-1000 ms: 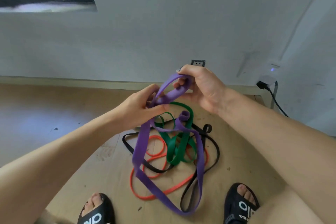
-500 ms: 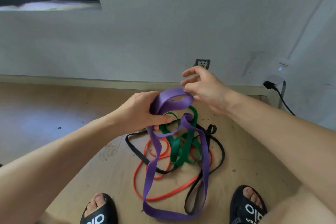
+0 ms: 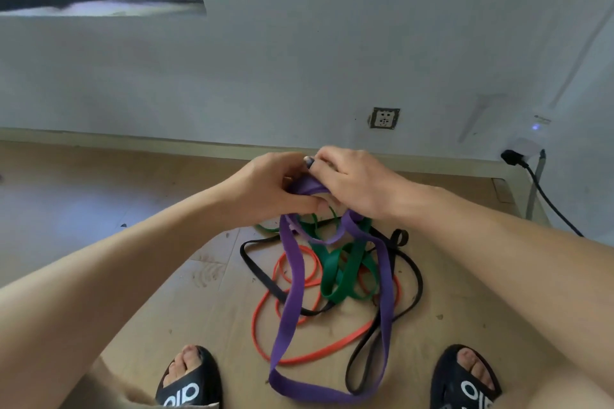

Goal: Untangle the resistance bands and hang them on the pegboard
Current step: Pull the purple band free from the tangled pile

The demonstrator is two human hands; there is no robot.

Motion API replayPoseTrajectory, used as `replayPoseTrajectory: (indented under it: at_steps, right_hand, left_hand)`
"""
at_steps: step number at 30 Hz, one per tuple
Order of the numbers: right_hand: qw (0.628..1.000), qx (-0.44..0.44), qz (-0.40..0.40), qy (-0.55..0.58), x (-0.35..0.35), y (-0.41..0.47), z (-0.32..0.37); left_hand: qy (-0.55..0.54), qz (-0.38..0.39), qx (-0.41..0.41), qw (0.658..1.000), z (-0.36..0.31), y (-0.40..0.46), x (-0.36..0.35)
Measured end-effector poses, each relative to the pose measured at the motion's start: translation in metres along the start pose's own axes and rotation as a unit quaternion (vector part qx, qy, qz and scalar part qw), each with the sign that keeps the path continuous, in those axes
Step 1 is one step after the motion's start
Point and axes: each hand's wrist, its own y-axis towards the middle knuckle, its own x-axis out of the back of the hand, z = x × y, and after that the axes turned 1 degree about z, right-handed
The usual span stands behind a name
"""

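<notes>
A: While the purple band (image 3: 292, 279) hangs looped to the floor (image 3: 99, 209), where is it gripped?
B: Top bight, 12 o'clock; left hand (image 3: 265, 189) and right hand (image 3: 355, 183) both curl around it.
A: Handling?
B: Likely soft, stretchy, light. It drapes over the green band (image 3: 339, 272), orange band (image 3: 312, 354) and black band (image 3: 417, 289); take flat strap near crossings.

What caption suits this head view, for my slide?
Both hands, left hand and right hand, grip a wide purple rubber band above tangled bands.
</notes>
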Motion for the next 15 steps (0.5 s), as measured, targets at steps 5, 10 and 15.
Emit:
replayPoseTrajectory:
  at_steps: [5, 10, 15]
  right_hand:
    - [0.993, 0.005, -0.044, 0.108, 0.002, 0.006, 0.008]
    - [0.958, -0.035, -0.123, 0.257, 0.024, 0.009, 0.007]
    - [0.968, -0.020, -0.179, 0.172, 0.043, 0.014, -0.011]
  left_hand:
    - [-0.055, 0.078, 0.032, 0.995, 0.008, -0.004, -0.004]
    - [-0.046, 0.101, 0.034, 0.993, 0.019, -0.001, -0.003]
    - [0.004, 0.086, 0.023, 0.996, 0.024, 0.000, -0.003]
